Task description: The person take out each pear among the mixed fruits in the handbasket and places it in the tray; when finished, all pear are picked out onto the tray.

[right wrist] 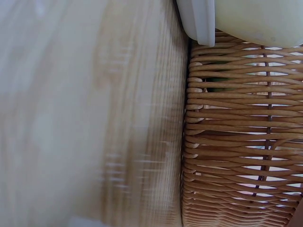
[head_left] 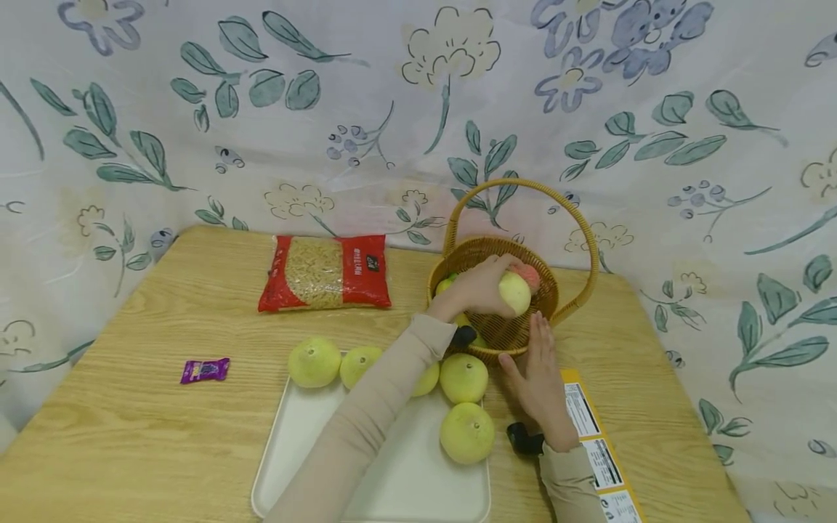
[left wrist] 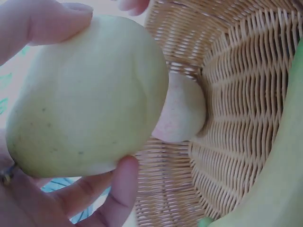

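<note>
My left hand (head_left: 479,288) reaches inside the wicker basket (head_left: 546,301) and grips a pale yellow-green round fruit (head_left: 515,293). Seen close in the left wrist view, that fruit (left wrist: 90,97) has small dark specks, with the thumb on one side and fingers curled on the other. Behind it a pale pinkish fruit (left wrist: 182,111) lies against the wicker. A reddish fruit (head_left: 525,276) shows beside the held one in the head view. Long and yellow-green, another item (left wrist: 272,184) lies along the basket's side. My right hand (head_left: 541,378), fingers extended, rests at the basket's near right rim.
A white tray (head_left: 405,479) in front bears several yellow-green round fruits (head_left: 467,434) along its edges. Beyond it lies a red bag of pasta (head_left: 327,272), with a small purple packet (head_left: 205,370) to the left. An orange-edged box (head_left: 598,450) lies beneath the right forearm.
</note>
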{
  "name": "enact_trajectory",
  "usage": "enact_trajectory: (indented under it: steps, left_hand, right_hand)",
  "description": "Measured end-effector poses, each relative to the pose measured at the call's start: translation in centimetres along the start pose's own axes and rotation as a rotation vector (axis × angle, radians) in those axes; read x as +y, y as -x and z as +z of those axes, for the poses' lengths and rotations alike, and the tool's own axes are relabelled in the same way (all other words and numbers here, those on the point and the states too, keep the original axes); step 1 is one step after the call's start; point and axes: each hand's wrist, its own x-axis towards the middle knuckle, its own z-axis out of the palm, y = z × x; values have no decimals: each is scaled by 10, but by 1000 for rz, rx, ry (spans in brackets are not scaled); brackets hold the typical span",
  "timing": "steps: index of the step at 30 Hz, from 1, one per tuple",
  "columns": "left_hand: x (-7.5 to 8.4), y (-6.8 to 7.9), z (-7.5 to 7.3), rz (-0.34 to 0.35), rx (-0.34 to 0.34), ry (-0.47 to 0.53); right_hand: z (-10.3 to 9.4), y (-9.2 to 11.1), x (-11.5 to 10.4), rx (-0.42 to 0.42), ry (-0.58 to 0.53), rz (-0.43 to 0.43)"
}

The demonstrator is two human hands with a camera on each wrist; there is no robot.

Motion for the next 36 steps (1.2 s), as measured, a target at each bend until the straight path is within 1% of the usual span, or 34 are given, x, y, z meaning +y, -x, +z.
enact_trajectory:
  steps: [4,8,12,20,24,29,32,36]
  left_hand:
    - [1,9,-3,16,40,21]
    - [2,19,-5,16,74,-3]
    - [6,33,-10,15,117,-13]
    - [9,60,-21,84,192,-34]
    - [11,74,-24,98,199,-47]
    - [14,96,-24,116,168,-78]
    - [15,110,-22,141,158,-105]
    - [15,128,-17,175,165,-137]
  right_hand:
    - [-1,1,0,1,-4,2]
    - [0,1,0,-4,-6,4]
    - [1,2,-1,-4,-10,5]
    - [2,2,0,1,-10,-1]
    - [2,2,0,11,-9,-8]
    - [2,2,0,8,-14,-13]
    - [2,1,1,6,-9,-17]
    - [3,1,2,21,1,-39]
